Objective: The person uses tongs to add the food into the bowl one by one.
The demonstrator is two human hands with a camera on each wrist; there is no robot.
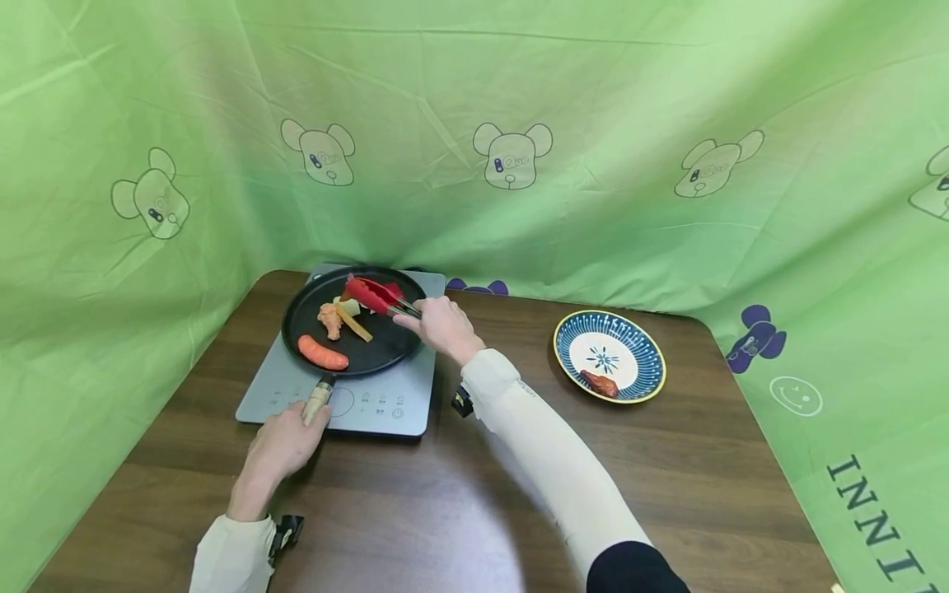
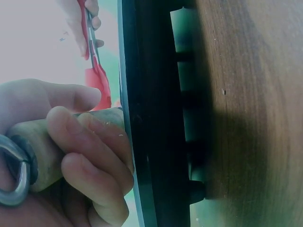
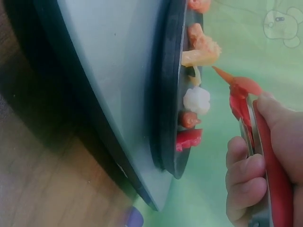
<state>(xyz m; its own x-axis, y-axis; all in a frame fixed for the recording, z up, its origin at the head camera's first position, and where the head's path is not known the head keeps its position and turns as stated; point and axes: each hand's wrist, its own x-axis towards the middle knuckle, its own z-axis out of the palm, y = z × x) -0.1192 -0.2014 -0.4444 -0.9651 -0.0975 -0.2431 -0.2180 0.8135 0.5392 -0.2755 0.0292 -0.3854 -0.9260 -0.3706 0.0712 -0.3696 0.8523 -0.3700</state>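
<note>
My left hand (image 1: pixel 285 441) grips the wooden handle (image 1: pixel 317 401) of a round black frying pan (image 1: pixel 385 350); in the left wrist view its fingers (image 2: pixel 94 175) curl round that handle. My right hand (image 1: pixel 448 328) holds red-tipped metal tongs (image 1: pixel 374 295) over the far part of the pan. In the right wrist view a pointed orange piece (image 3: pixel 222 74) shows at the tongs' red tips, above the pan. Within the pan lie a scored sausage (image 1: pixel 322 352), a fried orange-brown piece (image 1: pixel 329 319), a yellow stick (image 1: pixel 353 323), a white floret (image 3: pixel 197 100) and a red piece (image 3: pixel 188 139).
Under the pan is a grey induction cooker (image 1: pixel 408 412) on the wooden table (image 1: pixel 415 511). To the right stands a blue-patterned plate (image 1: pixel 571 346) with a glazed brown piece of meat (image 1: pixel 599 384) on it. A green cloth (image 1: pixel 415 107) hangs behind and at the sides.
</note>
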